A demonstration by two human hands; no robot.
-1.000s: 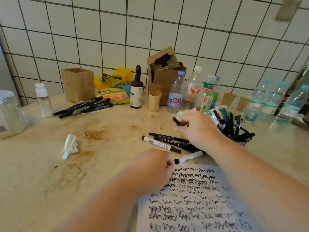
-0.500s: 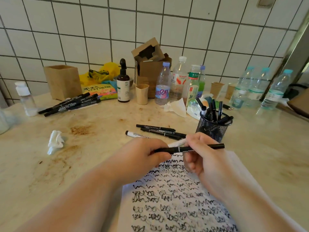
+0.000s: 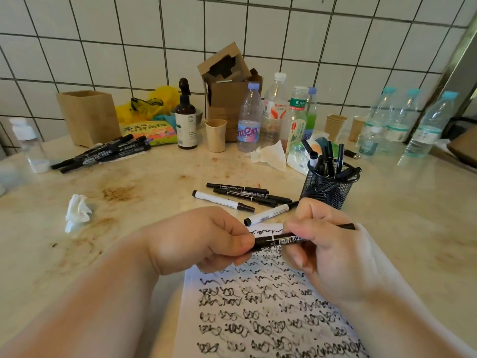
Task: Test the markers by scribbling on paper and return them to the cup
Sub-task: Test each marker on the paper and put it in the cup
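Note:
Both hands hold one black marker (image 3: 277, 240) level above the scribbled white paper (image 3: 260, 313). My left hand (image 3: 204, 239) pinches its left end, where the cap sits. My right hand (image 3: 333, 251) wraps the barrel, whose far tip sticks out to the right. Behind them, several loose black and white markers (image 3: 232, 196) lie on the counter. The black mesh cup (image 3: 326, 186) stands at right of them with several markers upright in it.
Another bundle of black markers (image 3: 100, 155) lies at far left near a brown box (image 3: 89, 116). Plastic bottles (image 3: 273, 112), a dark spray bottle (image 3: 185, 122), paper cups and tissues (image 3: 77, 211) crowd the back of the stained counter along the tiled wall.
My right hand came back from the cup with a black marker to above the paper. My left hand left the white marker on the counter and now grips the black marker's left end.

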